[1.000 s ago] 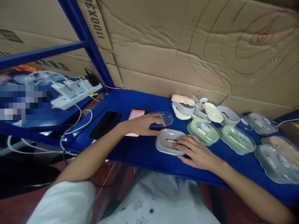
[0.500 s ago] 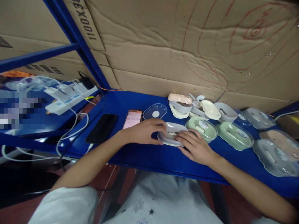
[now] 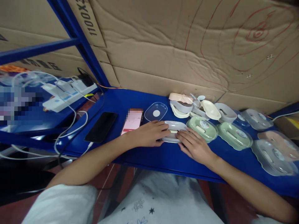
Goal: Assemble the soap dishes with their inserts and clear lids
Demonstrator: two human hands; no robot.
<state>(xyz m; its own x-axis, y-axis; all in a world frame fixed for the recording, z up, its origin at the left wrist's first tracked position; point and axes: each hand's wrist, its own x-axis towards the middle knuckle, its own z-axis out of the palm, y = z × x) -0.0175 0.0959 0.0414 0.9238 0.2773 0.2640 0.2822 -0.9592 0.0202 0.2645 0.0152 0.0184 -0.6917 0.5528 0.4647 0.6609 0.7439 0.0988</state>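
Note:
A light grey soap dish [image 3: 176, 125] with a pale slot in its middle lies on the blue table in front of me. My left hand [image 3: 151, 133] grips its left end, fingers curled over the rim. At the other end my right hand [image 3: 193, 143] is closed over the right side, fingertips pressing near the slot. The fingers hide part of both ends. Just behind my left hand rests a transparent oval lid [image 3: 149, 115] with a round white label. A green soap dish [image 3: 198, 128] under a transparent lid sits right beside my right hand.
Lidded soap dishes, among them a green one [image 3: 233, 135] and a grey one [image 3: 268, 157], line the right. Loose parts, including a cream tray [image 3: 210, 109], pile up at the back. Left are two phones, one black [image 3: 101, 127], a power strip [image 3: 70, 98] and white cables.
My left hand has closed in on the dish's left end, its fingers now over the rim. My right hand stays on the other end. The view has shifted slightly.

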